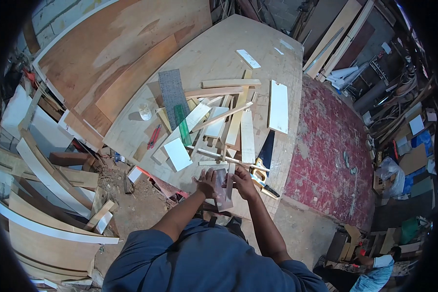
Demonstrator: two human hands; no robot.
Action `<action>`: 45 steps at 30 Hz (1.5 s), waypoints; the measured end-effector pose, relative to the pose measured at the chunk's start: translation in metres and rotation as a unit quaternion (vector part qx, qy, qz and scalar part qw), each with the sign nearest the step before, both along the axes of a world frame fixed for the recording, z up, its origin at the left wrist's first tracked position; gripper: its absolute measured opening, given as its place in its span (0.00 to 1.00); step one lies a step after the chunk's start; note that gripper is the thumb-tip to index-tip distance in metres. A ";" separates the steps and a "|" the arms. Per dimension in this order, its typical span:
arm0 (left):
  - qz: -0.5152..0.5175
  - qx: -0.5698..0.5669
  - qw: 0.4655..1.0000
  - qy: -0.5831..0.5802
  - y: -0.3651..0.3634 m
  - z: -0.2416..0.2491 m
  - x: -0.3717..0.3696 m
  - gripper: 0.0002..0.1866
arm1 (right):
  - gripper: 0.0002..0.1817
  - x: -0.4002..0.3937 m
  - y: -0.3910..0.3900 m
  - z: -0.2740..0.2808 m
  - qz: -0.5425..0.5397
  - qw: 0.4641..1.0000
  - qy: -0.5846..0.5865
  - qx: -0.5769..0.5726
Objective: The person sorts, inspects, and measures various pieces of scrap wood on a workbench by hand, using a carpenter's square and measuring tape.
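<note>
Near the front edge of the worktable (190,181), my left hand (207,184) lies with its fingers spread at the left side of a thin brownish sheet (224,202), which may be sandpaper. My right hand (244,183) is closed on a short narrow wood strip (230,176), held upright over that sheet. Just to the right rests a handsaw (265,151) with a dark blade and a pale yellowish handle. A black-handled tool (270,190) lies beside it. Beyond my hands is a loose pile of wood strips (236,121).
Left of the pile are red pliers or cutters (154,136), a small jar (145,112), a green ruler-like strip (182,124) and a grey piece (171,90). A white board (278,107) lies to the right. Large panels (117,58) lean at left. A person (377,270) crouches at lower right.
</note>
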State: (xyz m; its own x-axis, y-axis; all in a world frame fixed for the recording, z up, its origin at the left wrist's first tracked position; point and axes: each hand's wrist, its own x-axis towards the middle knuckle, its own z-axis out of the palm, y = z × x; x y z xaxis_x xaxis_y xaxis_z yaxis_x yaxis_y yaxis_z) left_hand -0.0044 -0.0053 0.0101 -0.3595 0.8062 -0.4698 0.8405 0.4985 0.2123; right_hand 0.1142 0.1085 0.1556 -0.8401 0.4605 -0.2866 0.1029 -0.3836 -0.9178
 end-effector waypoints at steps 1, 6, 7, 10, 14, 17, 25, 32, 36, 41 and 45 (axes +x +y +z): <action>-0.001 0.003 1.000 0.002 0.000 0.000 0.000 0.69 | 0.08 0.003 0.002 -0.004 -0.010 0.997 0.029 -0.070; 0.007 0.020 1.000 -0.009 -0.003 0.004 0.000 0.67 | 0.18 0.007 0.009 -0.007 0.014 0.967 0.065 -0.248; 0.008 0.027 1.000 -0.005 -0.003 0.004 0.001 0.67 | 0.22 0.008 0.009 -0.006 0.027 0.970 0.074 -0.228; 0.012 0.038 0.999 0.003 -0.003 0.004 0.002 0.67 | 0.24 0.013 0.006 0.006 0.042 0.969 0.108 -0.216; 0.006 0.045 0.999 -0.017 -0.005 0.010 0.000 0.66 | 0.28 0.011 -0.001 0.022 0.045 0.974 0.138 -0.175; 0.009 0.052 0.998 -0.020 -0.002 0.008 0.002 0.65 | 0.32 0.010 -0.003 0.025 0.031 0.973 0.154 -0.168; 0.134 0.155 0.977 -0.063 0.009 -0.010 0.007 0.60 | 0.35 0.014 -0.004 0.040 0.034 0.967 0.162 -0.192; 0.202 0.142 0.964 -0.095 0.021 0.008 0.004 0.63 | 0.33 0.019 -0.005 0.042 0.004 0.962 0.150 -0.228; 0.254 0.230 0.928 -0.146 0.024 -0.013 0.001 0.59 | 0.34 0.021 -0.003 0.039 0.002 0.962 0.146 -0.230; 0.399 0.396 0.679 -0.472 0.030 -0.062 -0.016 0.20 | 0.34 0.023 -0.002 0.034 -0.007 0.967 0.125 -0.221; 0.414 0.325 0.651 -0.548 0.032 -0.044 -0.028 0.14 | 0.34 0.026 -0.002 0.030 -0.010 0.966 0.119 -0.230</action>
State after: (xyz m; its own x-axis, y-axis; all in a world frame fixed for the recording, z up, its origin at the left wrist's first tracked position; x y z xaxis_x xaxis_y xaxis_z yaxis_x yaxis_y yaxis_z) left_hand -0.0329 0.0266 -0.0335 -0.5327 0.7060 -0.4667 -0.4917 0.1907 0.8496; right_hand 0.1398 0.1062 0.1854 -0.8996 0.3470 -0.2652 -0.1012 -0.7562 -0.6464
